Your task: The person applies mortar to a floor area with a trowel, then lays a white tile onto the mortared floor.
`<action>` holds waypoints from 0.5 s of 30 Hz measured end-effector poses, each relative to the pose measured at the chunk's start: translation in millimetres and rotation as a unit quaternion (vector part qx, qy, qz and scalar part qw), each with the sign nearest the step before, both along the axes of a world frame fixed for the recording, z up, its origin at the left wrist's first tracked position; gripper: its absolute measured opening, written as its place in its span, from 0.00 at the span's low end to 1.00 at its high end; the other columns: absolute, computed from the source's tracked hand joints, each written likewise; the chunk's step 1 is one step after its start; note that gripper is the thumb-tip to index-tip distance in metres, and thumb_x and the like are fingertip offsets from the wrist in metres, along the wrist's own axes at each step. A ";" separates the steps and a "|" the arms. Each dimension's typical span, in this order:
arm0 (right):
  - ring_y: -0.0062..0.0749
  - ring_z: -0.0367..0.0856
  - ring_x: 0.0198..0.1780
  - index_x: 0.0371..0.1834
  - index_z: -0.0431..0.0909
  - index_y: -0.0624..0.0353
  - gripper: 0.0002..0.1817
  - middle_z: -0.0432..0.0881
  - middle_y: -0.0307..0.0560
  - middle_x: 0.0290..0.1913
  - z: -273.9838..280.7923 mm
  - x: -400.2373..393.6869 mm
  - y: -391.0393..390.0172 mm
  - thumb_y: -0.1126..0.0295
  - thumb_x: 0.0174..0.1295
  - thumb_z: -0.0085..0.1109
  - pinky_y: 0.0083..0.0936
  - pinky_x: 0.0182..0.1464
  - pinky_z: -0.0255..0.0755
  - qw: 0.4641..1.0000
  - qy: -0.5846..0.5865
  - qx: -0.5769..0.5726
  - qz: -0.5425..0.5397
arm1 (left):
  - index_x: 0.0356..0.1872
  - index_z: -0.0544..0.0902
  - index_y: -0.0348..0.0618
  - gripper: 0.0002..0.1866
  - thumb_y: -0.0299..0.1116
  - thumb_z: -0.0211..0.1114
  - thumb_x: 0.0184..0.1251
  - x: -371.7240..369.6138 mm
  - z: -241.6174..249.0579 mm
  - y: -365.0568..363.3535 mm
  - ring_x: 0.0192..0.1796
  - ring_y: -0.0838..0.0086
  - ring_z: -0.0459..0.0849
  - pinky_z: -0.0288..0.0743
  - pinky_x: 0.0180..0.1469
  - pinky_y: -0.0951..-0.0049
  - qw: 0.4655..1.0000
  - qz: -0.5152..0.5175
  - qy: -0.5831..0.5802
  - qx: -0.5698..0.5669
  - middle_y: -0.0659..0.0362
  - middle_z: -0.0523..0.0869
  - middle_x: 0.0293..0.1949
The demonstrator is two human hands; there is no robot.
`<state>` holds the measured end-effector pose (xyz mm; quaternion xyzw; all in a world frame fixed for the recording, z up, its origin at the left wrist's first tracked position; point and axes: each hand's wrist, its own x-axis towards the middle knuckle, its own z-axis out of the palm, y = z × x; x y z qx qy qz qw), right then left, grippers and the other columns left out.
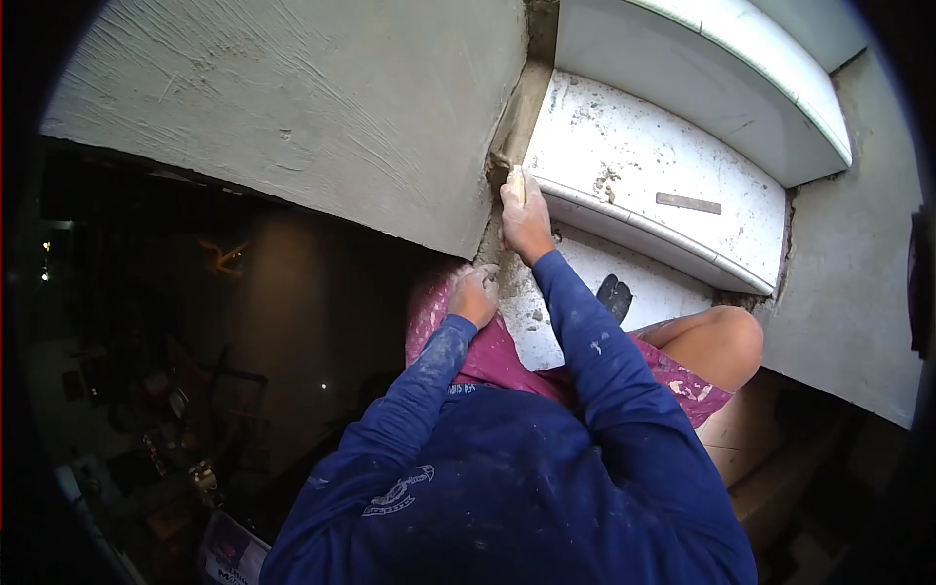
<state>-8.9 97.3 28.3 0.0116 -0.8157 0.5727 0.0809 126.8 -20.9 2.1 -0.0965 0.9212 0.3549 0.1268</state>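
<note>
My right hand (526,222) is wrapped around the pale handle (516,183) of a hand tool, at the left end of a white stair step (634,146). The tool's working end lies by the mortar-covered joint (526,107) between step and wall; I cannot make out its shape. Lower and to the left, my left hand (475,294) has its dusty fingers curled beside the wall's lower corner, over my pink shorts (507,351). Whatever those fingers hold, if anything, is hidden. A flat metal strip (688,203) rests on the step among mortar crumbs.
A grey plastered wall (292,107) rises at the left, with a dark drop (244,322) below its edge. More curved white steps (721,49) climb at the top right. My dark-covered foot (613,296) stands on the lower step. Another grey wall (848,253) borders the right side.
</note>
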 end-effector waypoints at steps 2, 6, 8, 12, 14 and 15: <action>0.69 0.75 0.68 0.79 0.58 0.64 0.34 0.73 0.74 0.69 15.6 6.1 3.0 0.59 0.76 0.52 0.47 0.69 0.68 0.999 -0.024 -0.036 -0.018 | 0.53 0.88 0.43 0.17 0.34 0.62 0.66 1.3 -6.7 -4.4 0.54 0.45 0.84 0.77 0.62 0.54 0.998 -0.007 0.055 0.010 0.39 0.87 0.48; 0.68 0.76 0.66 0.78 0.61 0.64 0.34 0.75 0.76 0.66 54.0 11.7 -0.2 0.57 0.74 0.51 0.47 0.69 0.69 0.989 -0.095 -0.109 -0.035 | 0.52 0.88 0.41 0.16 0.34 0.59 0.69 -10.7 6.0 2.9 0.56 0.47 0.85 0.77 0.62 0.55 0.998 -0.002 0.038 0.047 0.41 0.88 0.50; 0.68 0.77 0.65 0.76 0.63 0.66 0.34 0.76 0.77 0.64 14.6 -5.4 12.2 0.56 0.72 0.53 0.47 0.69 0.69 0.992 -0.126 -0.024 0.019 | 0.52 0.88 0.41 0.15 0.33 0.58 0.71 -22.9 18.8 13.0 0.56 0.47 0.85 0.77 0.62 0.55 0.999 -0.022 0.030 0.038 0.41 0.88 0.50; 0.68 0.78 0.63 0.71 0.69 0.69 0.31 0.78 0.77 0.62 50.2 15.4 49.9 0.57 0.72 0.55 0.47 0.66 0.71 0.993 -0.096 0.069 0.002 | 0.51 0.87 0.36 0.16 0.34 0.60 0.73 -60.7 16.2 21.8 0.56 0.46 0.85 0.77 0.62 0.55 0.986 -0.021 0.152 0.059 0.39 0.88 0.51; 0.58 0.83 0.57 0.71 0.71 0.67 0.28 0.81 0.72 0.58 108.3 38.5 76.2 0.61 0.73 0.56 0.42 0.61 0.75 0.996 -0.076 0.036 0.018 | 0.55 0.85 0.35 0.17 0.35 0.60 0.74 -103.1 14.3 32.4 0.60 0.47 0.83 0.74 0.66 0.54 0.954 -0.030 0.288 0.080 0.40 0.86 0.55; 0.48 0.83 0.53 0.71 0.70 0.67 0.27 0.82 0.67 0.56 152.2 49.2 89.3 0.63 0.74 0.57 0.37 0.57 0.76 0.993 -0.114 0.019 0.021 | 0.59 0.83 0.35 0.19 0.36 0.59 0.75 -130.8 17.2 39.8 0.64 0.47 0.80 0.70 0.70 0.54 0.953 -0.034 0.299 0.040 0.40 0.84 0.59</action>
